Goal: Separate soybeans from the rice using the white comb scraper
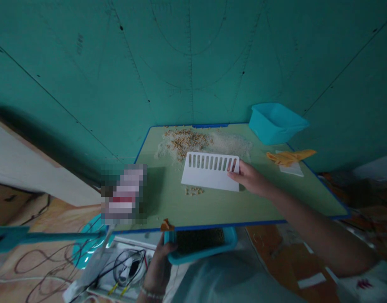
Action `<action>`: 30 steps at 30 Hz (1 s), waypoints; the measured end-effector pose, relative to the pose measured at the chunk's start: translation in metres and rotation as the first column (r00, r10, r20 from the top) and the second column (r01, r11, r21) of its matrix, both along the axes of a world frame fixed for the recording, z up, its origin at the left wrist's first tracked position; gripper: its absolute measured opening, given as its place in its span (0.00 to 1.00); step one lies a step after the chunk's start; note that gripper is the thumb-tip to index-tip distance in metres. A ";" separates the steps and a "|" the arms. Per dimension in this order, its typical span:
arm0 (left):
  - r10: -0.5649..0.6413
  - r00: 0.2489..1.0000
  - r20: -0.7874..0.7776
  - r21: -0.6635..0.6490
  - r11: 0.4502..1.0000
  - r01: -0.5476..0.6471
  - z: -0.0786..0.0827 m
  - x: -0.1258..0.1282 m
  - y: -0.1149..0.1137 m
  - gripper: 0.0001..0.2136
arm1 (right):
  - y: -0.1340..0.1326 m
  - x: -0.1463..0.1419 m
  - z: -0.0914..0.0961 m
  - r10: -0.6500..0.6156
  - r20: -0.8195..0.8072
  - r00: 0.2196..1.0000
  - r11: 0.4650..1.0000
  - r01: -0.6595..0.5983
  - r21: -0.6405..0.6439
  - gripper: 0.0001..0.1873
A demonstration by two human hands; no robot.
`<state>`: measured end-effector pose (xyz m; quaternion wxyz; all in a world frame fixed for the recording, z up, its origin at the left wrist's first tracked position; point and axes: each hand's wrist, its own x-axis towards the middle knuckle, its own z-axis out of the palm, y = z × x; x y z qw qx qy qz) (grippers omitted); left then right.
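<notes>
My right hand (pixel 252 179) is closed on the right end of a white slotted plate (pixel 209 180), tilted over the table (pixel 259 208). Behind that plate lie a heap of tan beans (pixel 186 141) and a spread of pale, translucent grains (pixel 233 144). A small cluster of pale bits (pixel 194 191) sits just in front of its lower edge. Below the table's front edge, my left hand (pixel 160 263) grips the left end of a teal bin (pixel 234 240), which holds dark, fine contents. An orange scrap (pixel 167 225) rests on the edge above that hand.
A second teal bin (pixel 275 130) stands at the back right corner. An orange glove-like cloth (pixel 288 157) lies over a white sheet (pixel 294 169). At left is a pixelated object (pixel 125 195). Cables (pixel 130 265) fill a box below. A green wall (pixel 193 63) rises behind.
</notes>
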<state>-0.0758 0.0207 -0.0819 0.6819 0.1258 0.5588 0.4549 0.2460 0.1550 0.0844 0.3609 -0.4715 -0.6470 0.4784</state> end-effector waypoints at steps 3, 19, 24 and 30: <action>-0.006 1.000 -0.003 0.004 1.000 0.006 0.001 0.000 0.000 0.25 | 0.000 0.000 -0.003 0.015 0.013 1.000 1.000 -0.015 -0.002 0.09; -0.002 1.000 -0.017 0.062 0.998 0.004 0.009 0.014 -0.008 0.21 | -0.014 -0.002 -0.002 0.063 -0.037 0.997 0.995 -0.065 -0.069 0.07; -0.053 0.998 -0.033 0.018 0.998 0.054 0.007 0.006 0.002 0.20 | -0.017 -0.005 0.000 0.091 -0.075 0.993 0.987 -0.100 -0.127 0.09; -0.088 0.995 -0.047 -0.031 0.996 0.087 0.003 0.003 0.007 0.18 | -0.020 -0.004 -0.005 0.133 -0.056 0.989 0.981 -0.140 -0.137 0.09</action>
